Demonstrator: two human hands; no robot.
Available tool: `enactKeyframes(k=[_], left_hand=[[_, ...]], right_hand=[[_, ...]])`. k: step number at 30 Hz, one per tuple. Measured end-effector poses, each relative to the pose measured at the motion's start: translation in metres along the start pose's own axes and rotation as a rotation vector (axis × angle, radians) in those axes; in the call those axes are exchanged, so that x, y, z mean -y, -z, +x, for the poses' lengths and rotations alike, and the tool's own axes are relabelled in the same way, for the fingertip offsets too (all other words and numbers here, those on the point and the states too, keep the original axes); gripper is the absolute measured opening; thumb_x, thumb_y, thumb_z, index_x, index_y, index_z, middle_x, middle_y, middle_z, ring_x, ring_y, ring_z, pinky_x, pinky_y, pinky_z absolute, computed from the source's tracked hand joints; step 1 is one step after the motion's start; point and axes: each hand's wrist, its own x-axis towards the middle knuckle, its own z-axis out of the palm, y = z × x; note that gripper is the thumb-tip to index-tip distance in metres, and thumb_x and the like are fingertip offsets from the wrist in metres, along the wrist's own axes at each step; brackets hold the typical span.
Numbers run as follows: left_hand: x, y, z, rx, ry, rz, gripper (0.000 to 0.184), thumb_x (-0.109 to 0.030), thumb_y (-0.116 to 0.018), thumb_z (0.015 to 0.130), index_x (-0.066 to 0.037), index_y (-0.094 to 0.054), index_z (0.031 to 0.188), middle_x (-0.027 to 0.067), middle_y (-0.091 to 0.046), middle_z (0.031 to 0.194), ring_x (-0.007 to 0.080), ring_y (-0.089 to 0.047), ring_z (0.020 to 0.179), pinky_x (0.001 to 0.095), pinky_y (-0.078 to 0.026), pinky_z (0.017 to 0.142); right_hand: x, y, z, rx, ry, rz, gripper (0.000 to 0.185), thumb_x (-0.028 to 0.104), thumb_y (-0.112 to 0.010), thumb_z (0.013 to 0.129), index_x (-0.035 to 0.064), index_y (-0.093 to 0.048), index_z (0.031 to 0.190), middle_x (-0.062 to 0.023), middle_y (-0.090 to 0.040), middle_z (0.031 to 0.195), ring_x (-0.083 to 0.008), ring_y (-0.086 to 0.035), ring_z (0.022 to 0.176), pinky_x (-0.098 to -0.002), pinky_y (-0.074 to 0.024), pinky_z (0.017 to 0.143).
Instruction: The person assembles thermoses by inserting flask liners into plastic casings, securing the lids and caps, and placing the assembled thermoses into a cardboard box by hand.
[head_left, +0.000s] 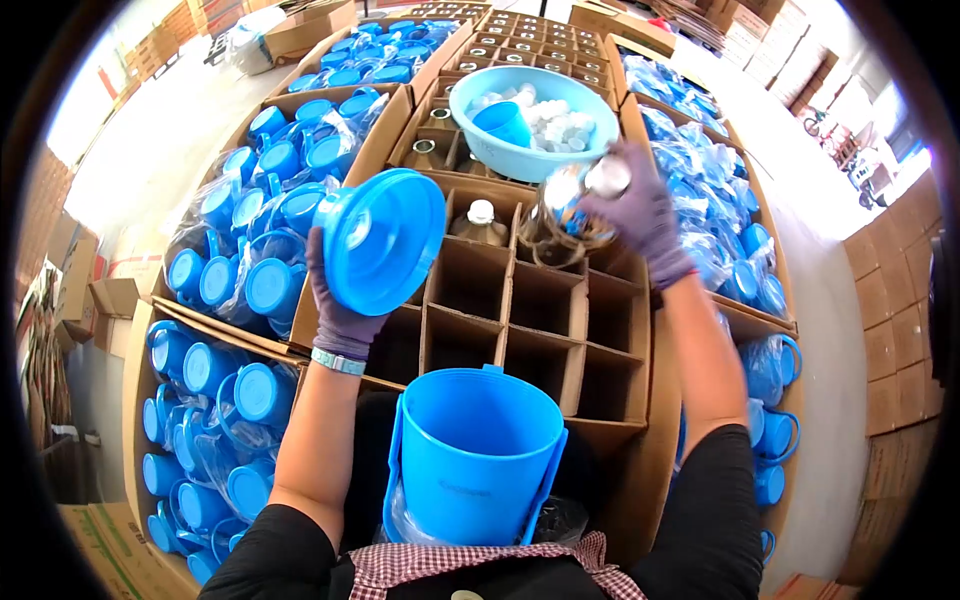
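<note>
My left hand (345, 315), in a purple glove, grips a round, stepped blue plastic lid (385, 245) by its edge, its wide side turned to the right. In my gloved right hand (645, 215) is a shiny clear bottle (560, 215) with a whitish cap, tilted and somewhat blurred. It is over the divided carton (545, 300), near the back compartments. One white-capped bottle (480, 228) sits in a compartment beside it. Close to my body stands an open blue bucket (480, 470) with its handle hanging down.
A light-blue basin (535, 165) with white caps and a blue cup (503, 122) rests on the carton of bottles behind. Cartons of bagged blue lidded jugs (275, 285) line the left, with more bagged jugs (700, 210) on the right. Stacked boxes (895, 320) stand farther right.
</note>
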Motion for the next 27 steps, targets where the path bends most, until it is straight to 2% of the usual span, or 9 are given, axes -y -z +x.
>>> enactKeyframes(k=[2,3,4,6,9,13,14,20,27], left_hand=[[-0.013,0.014,0.004,0.038,-0.014,0.196,0.073,-0.058,-0.059,0.098,-0.014,-0.044,0.154,0.0176,-0.045,0.158,0.0387,-0.047,0.143,0.0579,-0.039,0.118],[-0.017,0.014,0.009,0.050,-0.005,0.276,0.069,-0.056,-0.058,0.099,-0.015,-0.046,0.153,0.0174,-0.042,0.160,0.0384,-0.045,0.144,0.0570,-0.038,0.119],[-0.016,0.005,0.014,0.048,0.039,0.317,0.064,-0.054,-0.058,0.100,-0.015,-0.049,0.150,0.0168,-0.039,0.162,0.0378,-0.042,0.146,0.0562,-0.037,0.120],[-0.007,-0.018,0.027,0.169,0.095,0.430,0.051,-0.046,-0.059,0.102,-0.015,-0.057,0.142,0.0174,-0.031,0.166,0.0375,-0.035,0.150,0.0557,-0.034,0.122],[0.011,-0.058,0.025,0.440,0.154,0.606,0.030,-0.038,-0.060,0.103,-0.013,-0.072,0.113,0.0201,-0.020,0.170,0.0399,-0.026,0.155,0.0550,-0.033,0.121],[0.009,-0.085,0.002,0.481,0.348,0.593,0.058,-0.063,-0.064,0.093,-0.009,-0.069,0.113,0.0262,-0.025,0.167,0.0444,-0.028,0.153,0.0548,-0.035,0.119],[0.003,-0.085,-0.006,0.482,0.394,0.582,0.061,-0.065,-0.064,0.091,-0.009,-0.068,0.116,0.0266,-0.025,0.166,0.0446,-0.029,0.152,0.0553,-0.035,0.118],[-0.035,-0.053,-0.041,0.478,0.636,0.499,0.084,-0.075,-0.066,0.081,-0.007,-0.062,0.130,0.0293,-0.030,0.163,0.0459,-0.035,0.147,0.0582,-0.035,0.118],[-0.045,-0.075,-0.040,0.331,0.470,0.454,0.111,-0.086,-0.061,0.075,-0.008,-0.047,0.152,0.0303,-0.037,0.159,0.0465,-0.045,0.140,0.0633,-0.038,0.116]], right_hand=[[0.046,0.073,0.028,0.046,-0.187,0.212,0.085,0.043,-0.091,0.075,0.0015,-0.049,0.136,-0.0137,-0.074,0.104,-0.0239,-0.075,0.094,-0.0355,-0.0641,0.081],[0.042,0.097,0.044,-0.083,0.063,0.145,0.075,0.040,-0.089,0.080,0.0024,-0.051,0.132,-0.0132,-0.073,0.103,-0.0218,-0.076,0.091,-0.0328,-0.0643,0.077],[0.047,0.126,0.058,-0.068,0.073,0.260,0.078,0.023,-0.085,0.087,0.0081,-0.043,0.150,-0.0077,-0.072,0.109,-0.0127,-0.070,0.095,-0.0270,-0.0574,0.080],[0.082,0.174,0.087,-0.168,0.239,0.321,0.053,0.023,-0.071,0.098,0.0058,-0.050,0.143,-0.0067,-0.068,0.115,-0.0111,-0.067,0.094,-0.0249,-0.0557,0.078],[0.077,0.187,0.119,-0.060,0.098,1.119,0.019,0.015,-0.055,0.106,0.0030,-0.062,0.120,-0.0071,-0.067,0.092,-0.0160,-0.068,0.085,-0.0267,-0.0585,0.077],[0.121,0.181,0.142,0.067,0.157,0.816,0.024,0.018,-0.059,0.107,0.0014,-0.062,0.124,-0.0040,-0.069,0.102,-0.0139,-0.069,0.091,-0.0266,-0.0591,0.082],[0.110,0.158,0.146,0.172,0.156,1.217,0.023,0.014,-0.061,0.104,-0.0014,-0.062,0.122,-0.0077,-0.070,0.105,-0.0159,-0.069,0.095,-0.0293,-0.0590,0.087],[0.102,0.061,0.108,0.285,-0.020,1.548,0.041,0.009,-0.068,0.095,-0.0048,-0.053,0.131,-0.0143,-0.070,0.107,-0.0228,-0.071,0.096,-0.0377,-0.0600,0.091],[0.167,0.016,-0.017,0.396,-0.550,0.984,0.055,0.032,-0.084,0.085,-0.0040,-0.061,0.119,-0.0125,-0.070,0.105,-0.0144,-0.069,0.084,-0.0285,-0.0592,0.076]])
